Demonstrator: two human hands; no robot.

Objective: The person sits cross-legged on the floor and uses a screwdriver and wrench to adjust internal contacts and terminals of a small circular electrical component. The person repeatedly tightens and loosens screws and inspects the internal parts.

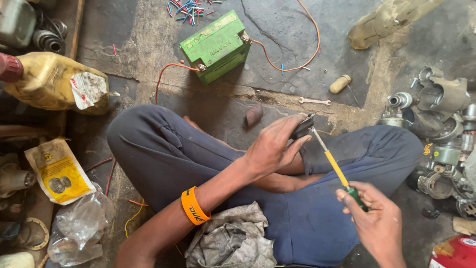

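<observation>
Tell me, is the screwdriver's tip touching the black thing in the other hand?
Touching. The head view shows the screwdriver tip meeting the black part held in the left hand.

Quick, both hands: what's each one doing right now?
Left hand: closed around a small dark part.
Right hand: closed on a screwdriver, tip at the part.

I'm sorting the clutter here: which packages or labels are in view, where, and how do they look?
Yellow jug: upper left, red cap, torn white label.
Green battery: top centre, boxy, orange wires attached.
Yellow packet: left floor, flat, pictured parts.
Clear plastic bag: lower left, crumpled.
Red container: bottom right corner, white label.
</observation>
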